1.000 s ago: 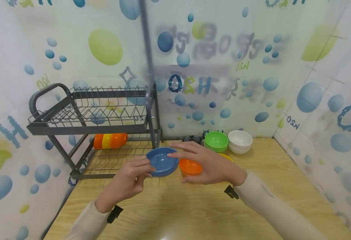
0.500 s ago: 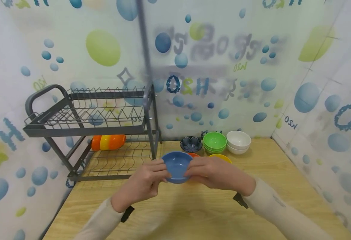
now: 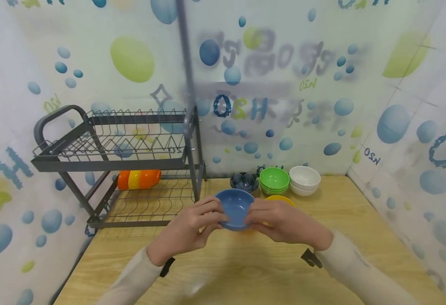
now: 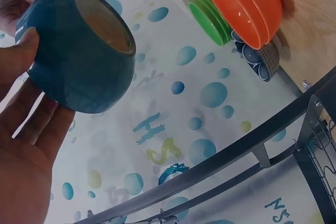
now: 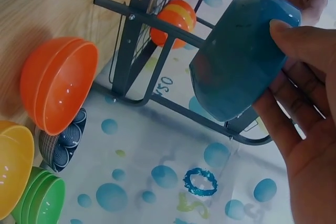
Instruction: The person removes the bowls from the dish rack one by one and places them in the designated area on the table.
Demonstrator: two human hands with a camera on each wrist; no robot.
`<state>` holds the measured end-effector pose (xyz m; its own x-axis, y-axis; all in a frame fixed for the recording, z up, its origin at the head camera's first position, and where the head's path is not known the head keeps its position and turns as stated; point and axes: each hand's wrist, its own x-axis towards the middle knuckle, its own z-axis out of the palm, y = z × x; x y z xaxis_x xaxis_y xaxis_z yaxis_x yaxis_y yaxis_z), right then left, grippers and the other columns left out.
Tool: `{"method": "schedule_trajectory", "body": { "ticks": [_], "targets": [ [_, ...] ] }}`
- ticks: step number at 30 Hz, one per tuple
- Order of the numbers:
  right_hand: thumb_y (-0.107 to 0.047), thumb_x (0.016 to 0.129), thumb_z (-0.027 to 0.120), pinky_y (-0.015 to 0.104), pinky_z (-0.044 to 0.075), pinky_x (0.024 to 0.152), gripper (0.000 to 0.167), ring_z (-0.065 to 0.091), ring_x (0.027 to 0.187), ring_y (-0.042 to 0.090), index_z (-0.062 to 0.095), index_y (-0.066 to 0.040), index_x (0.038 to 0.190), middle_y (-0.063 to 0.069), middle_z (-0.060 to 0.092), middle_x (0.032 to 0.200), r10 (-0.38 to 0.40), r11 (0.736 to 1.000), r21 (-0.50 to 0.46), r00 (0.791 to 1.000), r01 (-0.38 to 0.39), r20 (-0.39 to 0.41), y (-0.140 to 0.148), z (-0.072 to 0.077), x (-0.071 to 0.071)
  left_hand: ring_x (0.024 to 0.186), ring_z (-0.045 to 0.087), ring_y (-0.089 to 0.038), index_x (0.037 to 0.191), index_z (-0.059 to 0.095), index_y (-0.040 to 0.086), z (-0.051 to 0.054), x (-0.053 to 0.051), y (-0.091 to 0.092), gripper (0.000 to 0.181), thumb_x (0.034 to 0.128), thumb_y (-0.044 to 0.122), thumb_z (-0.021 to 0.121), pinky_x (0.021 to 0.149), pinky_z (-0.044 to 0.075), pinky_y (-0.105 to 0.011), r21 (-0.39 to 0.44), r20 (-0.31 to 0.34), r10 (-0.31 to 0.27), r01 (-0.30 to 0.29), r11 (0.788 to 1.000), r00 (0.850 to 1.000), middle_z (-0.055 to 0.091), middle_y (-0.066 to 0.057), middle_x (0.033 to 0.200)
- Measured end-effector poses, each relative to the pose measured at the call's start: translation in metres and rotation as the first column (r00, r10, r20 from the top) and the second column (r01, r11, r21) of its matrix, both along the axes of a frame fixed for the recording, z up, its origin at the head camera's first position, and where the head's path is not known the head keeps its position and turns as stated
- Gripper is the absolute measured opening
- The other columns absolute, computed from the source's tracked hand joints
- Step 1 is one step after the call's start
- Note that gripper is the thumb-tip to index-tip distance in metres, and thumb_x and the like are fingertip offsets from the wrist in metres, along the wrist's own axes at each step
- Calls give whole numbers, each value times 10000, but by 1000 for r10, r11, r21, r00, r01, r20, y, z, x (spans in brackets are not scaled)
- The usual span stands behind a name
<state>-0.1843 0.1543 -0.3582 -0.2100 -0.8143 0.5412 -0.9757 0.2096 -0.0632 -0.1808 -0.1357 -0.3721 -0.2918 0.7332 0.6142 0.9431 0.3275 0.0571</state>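
Both hands hold a blue bowl (image 3: 235, 209) above the table, its inside facing the head camera. The left hand (image 3: 192, 226) pinches its left rim and the right hand (image 3: 289, 222) its right rim. In the left wrist view the left hand (image 4: 26, 124) has its thumb and fingers on the bowl (image 4: 79, 56), whose unglazed foot shows. The right wrist view has the right hand (image 5: 310, 93) gripping the same bowl (image 5: 239, 56) by its edge, with the other hand's fingers at the far side.
A dark two-tier rack (image 3: 112, 164) stands at the left, with orange and yellow bowls (image 3: 139, 179) lying on its lower tier. Behind the hands are a patterned dark bowl (image 3: 244, 181), green bowls (image 3: 274, 178), white bowls (image 3: 304, 178) and a yellow bowl (image 3: 280, 199). Orange bowls (image 5: 58, 85) stand nearby.
The right hand has closed onto the blue bowl's right rim, where its fingers were spread before. Both hands and the bowl have moved to the right.
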Motion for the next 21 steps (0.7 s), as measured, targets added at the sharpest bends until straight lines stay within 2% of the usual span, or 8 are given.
{"method": "schedule_trajectory", "body": {
  "ticks": [4, 7, 10, 13, 15, 17, 21],
  "targets": [
    [30, 816, 814, 201, 554, 867, 297, 634, 961, 67, 711, -137, 1040, -59, 698, 1026, -22, 1000, -18, 1000, 23, 10, 7, -2, -2, 1281, 552, -239, 1223, 695, 159, 0, -4, -2, 400, 855, 80, 830, 1001, 570, -385, 74, 54, 7, -11, 997, 999, 645, -55, 1267],
    [24, 813, 821, 231, 566, 890, 312, 642, 993, 76, 714, -144, 1054, -61, 705, 1050, -52, 998, -29, 998, 53, 22, 14, -2, -4, 1334, 525, -259, 1296, 676, 162, 0, -8, -5, 468, 858, 114, 835, 1115, 492, -443, 147, 98, 30, -44, 988, 995, 621, -69, 1348],
    [20, 808, 824, 226, 568, 883, 318, 645, 993, 81, 718, -149, 1056, -60, 707, 1052, -80, 996, -47, 997, 80, 14, 22, -3, -6, 1336, 525, -251, 1341, 655, 172, -2, -14, -10, 505, 868, 140, 831, 1172, 424, -437, 215, 140, 61, -90, 972, 988, 603, -58, 1388],
    [-4, 851, 805, 222, 568, 857, 260, 650, 969, 90, 724, -145, 1053, -48, 710, 1039, -89, 993, -74, 996, 88, -9, 29, -2, -9, 1338, 530, -247, 1387, 625, 175, -6, -19, -16, 563, 865, 122, 829, 1171, 419, -370, 282, 184, 85, -135, 950, 979, 589, -60, 1418],
    [-60, 917, 763, 236, 571, 838, 164, 649, 948, 102, 726, -142, 1055, -40, 710, 1030, -97, 992, -87, 995, 95, -23, 34, 0, -11, 1332, 549, -254, 1406, 612, 156, -9, -24, -20, 598, 854, 71, 824, 1162, 426, -328, 338, 208, 88, -156, 928, 974, 597, -85, 1421],
    [-151, 983, 698, 241, 569, 824, 77, 643, 929, 110, 729, -144, 1054, -37, 708, 1020, -120, 989, -92, 992, 117, -26, 40, 1, -13, 1322, 570, -252, 1407, 614, 131, -11, -28, -23, 609, 841, 28, 814, 1151, 436, -291, 401, 223, 107, -191, 896, 969, 621, -100, 1407],
    [-333, 1049, 539, 210, 557, 809, 269, 632, 901, 117, 733, -146, 1043, -38, 701, 1007, -195, 976, -102, 980, 191, -37, 56, 1, -17, 1271, 610, -228, 1369, 638, 55, -15, -36, -28, 544, 851, -26, 782, 1120, 466, -258, 528, 268, 145, -271, 805, 952, 666, -148, 1338]
  ]
}}
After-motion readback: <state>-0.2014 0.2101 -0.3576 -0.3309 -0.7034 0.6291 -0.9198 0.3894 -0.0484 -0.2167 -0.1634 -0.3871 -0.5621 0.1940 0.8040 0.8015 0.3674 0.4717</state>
